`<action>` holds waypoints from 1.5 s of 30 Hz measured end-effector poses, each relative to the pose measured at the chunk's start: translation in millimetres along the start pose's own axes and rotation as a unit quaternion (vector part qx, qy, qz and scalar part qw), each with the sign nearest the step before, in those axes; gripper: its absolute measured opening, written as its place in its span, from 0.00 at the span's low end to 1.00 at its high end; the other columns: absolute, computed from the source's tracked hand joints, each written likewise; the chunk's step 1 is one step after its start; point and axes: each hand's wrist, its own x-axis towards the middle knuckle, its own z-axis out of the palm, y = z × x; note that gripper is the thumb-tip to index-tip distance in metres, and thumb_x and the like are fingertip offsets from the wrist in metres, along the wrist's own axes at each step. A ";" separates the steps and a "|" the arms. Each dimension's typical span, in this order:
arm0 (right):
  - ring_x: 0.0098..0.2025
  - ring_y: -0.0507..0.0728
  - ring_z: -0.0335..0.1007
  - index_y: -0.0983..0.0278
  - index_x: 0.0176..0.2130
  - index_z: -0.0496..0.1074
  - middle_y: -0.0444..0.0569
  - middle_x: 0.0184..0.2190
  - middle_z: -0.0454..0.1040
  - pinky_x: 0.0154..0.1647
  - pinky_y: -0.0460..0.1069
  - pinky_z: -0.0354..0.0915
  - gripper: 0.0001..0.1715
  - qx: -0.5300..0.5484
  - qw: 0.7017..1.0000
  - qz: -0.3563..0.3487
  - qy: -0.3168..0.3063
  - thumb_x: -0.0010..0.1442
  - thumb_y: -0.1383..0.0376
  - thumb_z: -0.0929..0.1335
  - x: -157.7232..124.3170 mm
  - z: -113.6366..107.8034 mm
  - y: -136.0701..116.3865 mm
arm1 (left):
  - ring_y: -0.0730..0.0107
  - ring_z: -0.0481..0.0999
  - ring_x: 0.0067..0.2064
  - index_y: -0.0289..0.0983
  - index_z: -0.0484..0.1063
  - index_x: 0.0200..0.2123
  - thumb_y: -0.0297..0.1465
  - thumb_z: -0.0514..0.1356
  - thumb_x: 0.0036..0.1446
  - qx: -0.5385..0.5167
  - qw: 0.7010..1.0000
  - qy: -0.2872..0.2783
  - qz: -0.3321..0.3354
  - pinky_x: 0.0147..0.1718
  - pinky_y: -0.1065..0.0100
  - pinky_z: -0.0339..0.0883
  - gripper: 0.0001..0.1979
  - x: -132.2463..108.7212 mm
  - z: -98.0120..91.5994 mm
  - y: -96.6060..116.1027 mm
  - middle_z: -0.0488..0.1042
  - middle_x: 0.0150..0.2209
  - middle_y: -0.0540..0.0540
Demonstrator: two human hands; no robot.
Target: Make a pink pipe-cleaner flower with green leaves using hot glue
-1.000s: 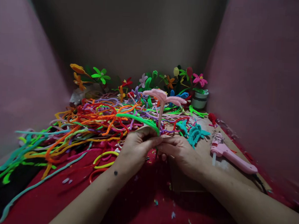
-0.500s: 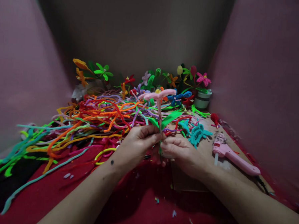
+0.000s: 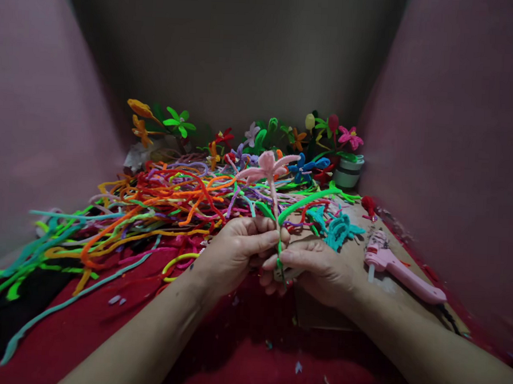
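A pink pipe-cleaner flower (image 3: 267,166) stands upright between my hands, its petals spread at the top of a pale pink stem. Two green leaves branch off the stem, the longer green leaf (image 3: 310,203) arching to the right. My left hand (image 3: 247,243) pinches the stem between thumb and fingers just below the leaves. Lower down, my right hand (image 3: 310,263) is closed on the stem, where a green strand winds round it. The stem's bottom end shows just below the right fingers.
A heap of loose pipe cleaners (image 3: 170,193) covers the left and middle. At right, a pink glue gun (image 3: 402,271) and turquoise pipe-cleaner pieces (image 3: 340,231) lie on a brown board (image 3: 327,310). Finished flowers and a white-and-grey pot (image 3: 347,171) line the back wall.
The flower has turned and tilted, so its petals now face differently and the right leaf reaches farther out. My right hand has shifted slightly down and its fingers have moved on the stem.
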 end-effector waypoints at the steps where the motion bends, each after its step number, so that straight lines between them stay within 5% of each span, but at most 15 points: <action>1: 0.24 0.54 0.72 0.70 0.30 0.77 0.52 0.24 0.76 0.23 0.46 0.63 0.12 -0.003 1.000 -0.007 0.014 0.51 0.63 0.67 -0.6 0.6 -0.5 | 0.77 0.64 0.14 0.34 0.66 0.26 0.32 0.58 0.52 0.000 1.000 0.018 0.006 0.14 0.71 0.63 0.07 0.2 0.7 -0.2 0.64 0.16 0.54; 10: 0.24 0.51 0.65 0.69 0.25 0.75 0.47 0.21 0.71 0.28 0.47 0.61 0.16 -0.127 0.988 -0.078 0.027 0.57 0.61 0.65 -2.7 2.1 -2.5 | 0.79 0.64 0.15 0.32 0.68 0.26 0.30 0.64 0.44 0.044 0.994 0.100 0.019 0.15 0.75 0.59 0.08 3.3 1.1 -0.8 0.68 0.18 0.51; 17: 0.22 0.50 0.68 0.69 0.32 0.77 0.50 0.22 0.74 0.21 0.44 0.60 0.22 -0.038 0.999 -0.025 -0.016 0.58 0.55 0.62 -3.2 3.0 0.4 | 0.70 0.67 0.15 0.34 0.68 0.28 0.32 0.58 0.50 -0.027 1.000 -0.012 0.004 0.17 0.65 0.65 0.06 0.6 -1.4 -0.9 0.62 0.13 0.54; 24: 0.21 0.51 0.69 0.69 0.34 0.77 0.51 0.24 0.76 0.20 0.44 0.61 0.20 -0.012 0.999 -0.014 -0.040 0.55 0.55 0.65 -3.1 2.6 2.0 | 0.81 0.60 0.14 0.33 0.72 0.31 0.29 0.63 0.44 -0.089 0.996 0.017 0.003 0.12 0.76 0.54 0.09 0.7 -1.8 0.1 0.65 0.18 0.53; 30: 0.27 0.53 0.71 0.69 0.28 0.77 0.52 0.26 0.77 0.27 0.47 0.64 0.12 0.004 1.000 -0.015 -0.025 0.51 0.61 0.69 -4.8 10.3 -1.0 | 0.85 0.54 0.13 0.28 0.70 0.20 0.28 0.63 0.42 -0.036 0.999 0.030 0.007 0.11 0.78 0.47 0.08 0.0 0.2 1.8 0.60 0.14 0.53; 35: 0.26 0.52 0.68 0.67 0.28 0.78 0.49 0.25 0.75 0.26 0.46 0.61 0.11 -0.066 0.995 -0.060 0.034 0.54 0.63 0.67 -6.3 8.0 1.2 | 0.78 0.64 0.15 0.32 0.69 0.28 0.32 0.63 0.45 -0.007 0.999 0.048 0.000 0.13 0.75 0.58 0.09 -0.5 2.8 2.3 0.66 0.17 0.52; 40: 0.26 0.51 0.64 0.66 0.26 0.77 0.47 0.22 0.73 0.28 0.46 0.60 0.11 -0.163 0.981 -0.080 0.064 0.54 0.63 0.67 -6.3 6.5 -1.0 | 0.78 0.66 0.16 0.33 0.68 0.24 0.29 0.66 0.40 0.014 0.992 0.123 -0.004 0.16 0.75 0.60 0.10 -1.8 5.3 5.0 0.68 0.18 0.53; 45: 0.26 0.51 0.66 0.66 0.29 0.78 0.48 0.24 0.75 0.28 0.46 0.60 0.12 -0.143 0.986 -0.075 0.046 0.55 0.62 0.67 -4.6 6.4 1.6 | 0.81 0.62 0.14 0.32 0.68 0.24 0.31 0.65 0.44 -0.012 0.995 0.088 -0.034 0.15 0.76 0.59 0.09 -2.4 3.8 6.4 0.63 0.14 0.55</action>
